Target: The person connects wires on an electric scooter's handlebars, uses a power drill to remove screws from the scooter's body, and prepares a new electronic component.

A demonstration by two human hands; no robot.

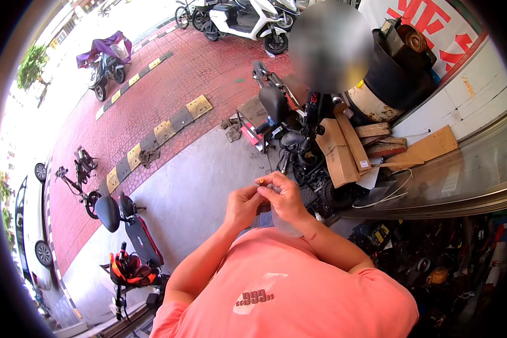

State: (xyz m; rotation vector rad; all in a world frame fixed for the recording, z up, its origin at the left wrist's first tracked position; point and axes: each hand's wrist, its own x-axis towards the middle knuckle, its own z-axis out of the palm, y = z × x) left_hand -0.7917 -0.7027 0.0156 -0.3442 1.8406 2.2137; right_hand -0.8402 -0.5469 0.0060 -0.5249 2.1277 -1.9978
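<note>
My left hand (pixel 242 207) and my right hand (pixel 286 198) meet in front of my chest, fingers closed and thumbs nearly touching. A tiny yellow-orange piece (pixel 261 182) shows at the fingertips between them; its kind is too small to tell. Below my right hand hangs a see-through sheet that looks like a thin plastic bag (pixel 284 224), pinched in the right fingers. Something dark sits under the thumbs, mostly hidden by the fingers. What the left fingers grip is covered.
Beyond my hands lie a partly dismantled black scooter (pixel 298 143) and a cardboard box (pixel 339 152). An electric scooter (pixel 141 236) stands at left. Planks (pixel 428 151) and a rusty drum (pixel 377 101) are at right, cluttered tools (pixel 434 259) below. A yellow-black speed bump (pixel 163 132) crosses the paving.
</note>
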